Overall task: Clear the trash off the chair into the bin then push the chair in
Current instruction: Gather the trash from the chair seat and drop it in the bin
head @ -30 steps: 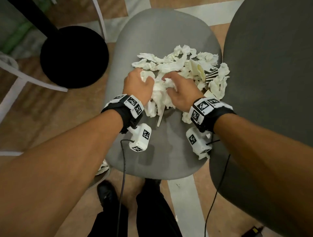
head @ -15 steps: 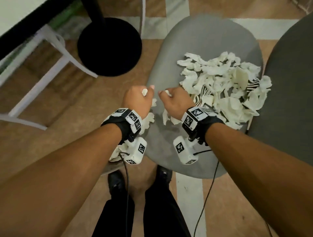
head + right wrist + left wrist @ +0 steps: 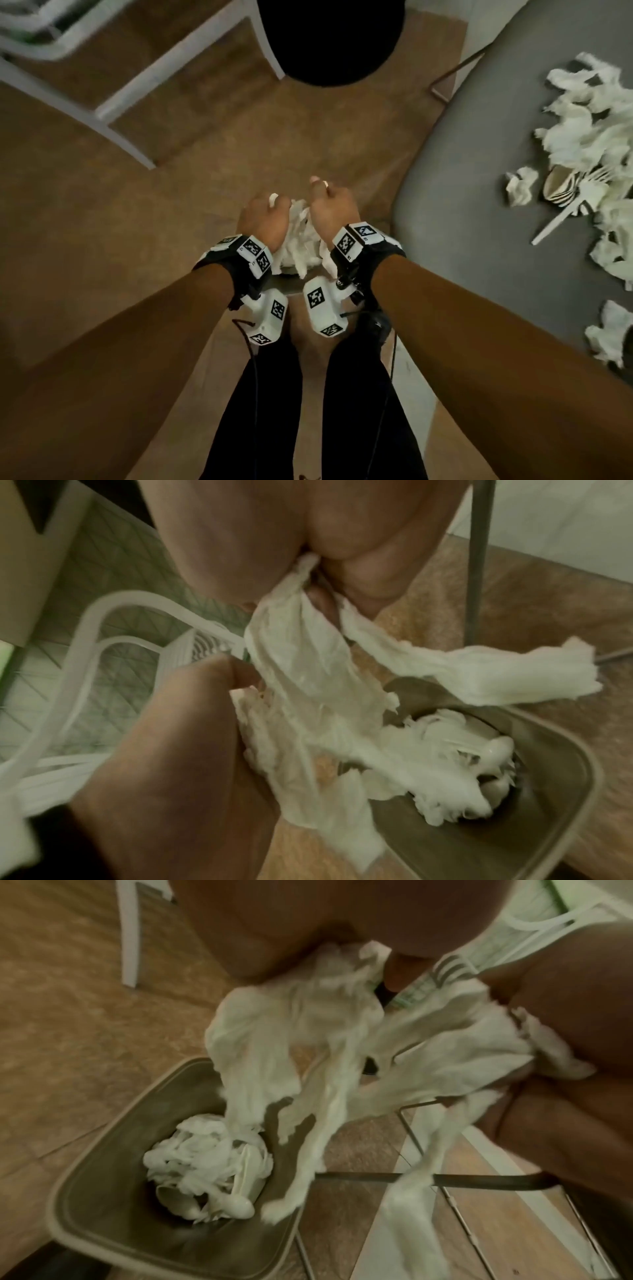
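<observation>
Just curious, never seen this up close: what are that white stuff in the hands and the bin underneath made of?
The white wad looks like soft tissue paper: matte, crumpled, with torn, fluffy edges. The bin seems to be smooth beige plastic with a rounded rim, though blur leaves that open.

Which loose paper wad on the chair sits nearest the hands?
The small crumpled wad at the pile's left edge, apart from the main heap on the chair, closest to the right hand.

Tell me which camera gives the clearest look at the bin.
The left wrist view: the bin shows most of its rim, with white trash already inside, below the napkins held above it. The right wrist view catches only one corner of the bin. In the head view both hands and the napkins hide it.
</observation>
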Tool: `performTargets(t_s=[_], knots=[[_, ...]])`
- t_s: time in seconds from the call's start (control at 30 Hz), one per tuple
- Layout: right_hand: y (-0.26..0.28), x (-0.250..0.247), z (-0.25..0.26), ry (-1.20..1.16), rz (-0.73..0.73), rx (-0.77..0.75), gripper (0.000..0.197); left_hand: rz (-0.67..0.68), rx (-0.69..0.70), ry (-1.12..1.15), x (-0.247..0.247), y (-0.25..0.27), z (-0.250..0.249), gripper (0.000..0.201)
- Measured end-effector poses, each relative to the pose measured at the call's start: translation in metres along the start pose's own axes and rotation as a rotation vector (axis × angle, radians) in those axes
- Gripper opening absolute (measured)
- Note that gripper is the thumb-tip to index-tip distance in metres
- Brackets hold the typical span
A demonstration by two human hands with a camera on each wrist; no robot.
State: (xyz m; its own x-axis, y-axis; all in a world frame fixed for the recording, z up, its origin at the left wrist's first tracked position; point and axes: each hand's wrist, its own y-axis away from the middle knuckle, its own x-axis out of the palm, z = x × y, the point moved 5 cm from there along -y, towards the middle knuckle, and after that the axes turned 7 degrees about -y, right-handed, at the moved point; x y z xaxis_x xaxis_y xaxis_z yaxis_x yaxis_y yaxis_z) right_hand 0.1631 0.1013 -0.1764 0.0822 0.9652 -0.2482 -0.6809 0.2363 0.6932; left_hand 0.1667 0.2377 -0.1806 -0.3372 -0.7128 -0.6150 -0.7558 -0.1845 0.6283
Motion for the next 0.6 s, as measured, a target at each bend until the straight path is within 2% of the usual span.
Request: performTargets(t_s=[0.07,0.1,0.2,0.23,0.3,0.4,0.43,0.53,0.6], knots=[[-0.004,0.015,-0.017,-0.045,0.008,0.088,0.039,0.073,-0.098,0.063,0.011,-0.009,0.027,0.042],[-0.007,0.023,-0.025,-0.065,0.016,0.123,0.035,0.091,-0.113,0.077,0.018,-0.013,0.039,0.043],[-0.014,0.043,-0.054,-0.071,0.064,0.187,0.018,0.137,-0.11,0.049,0.043,-0.025,0.067,0.024],[-0.016,0.049,-0.067,-0.062,0.064,0.207,0.012,0.152,-0.114,0.032,0.055,-0.03,0.078,0.025],[-0.021,0.054,-0.084,-0.032,0.063,0.201,0.023,0.194,-0.127,-0.034,0.069,-0.033,0.092,0.033],[-0.028,0.061,-0.109,0.136,0.142,0.196,0.032,0.284,-0.082,-0.116,0.081,-0.038,0.112,0.054],[-0.029,0.063,-0.117,0.165,0.17,0.208,0.04,0.31,-0.075,-0.147,0.082,-0.038,0.118,0.06],[-0.027,0.069,-0.129,0.194,0.215,0.266,0.083,0.311,-0.078,-0.262,0.073,-0.04,0.126,0.049],[-0.029,0.069,-0.13,0.265,0.221,0.264,0.085,0.263,-0.043,-0.3,0.063,-0.044,0.121,0.041]])
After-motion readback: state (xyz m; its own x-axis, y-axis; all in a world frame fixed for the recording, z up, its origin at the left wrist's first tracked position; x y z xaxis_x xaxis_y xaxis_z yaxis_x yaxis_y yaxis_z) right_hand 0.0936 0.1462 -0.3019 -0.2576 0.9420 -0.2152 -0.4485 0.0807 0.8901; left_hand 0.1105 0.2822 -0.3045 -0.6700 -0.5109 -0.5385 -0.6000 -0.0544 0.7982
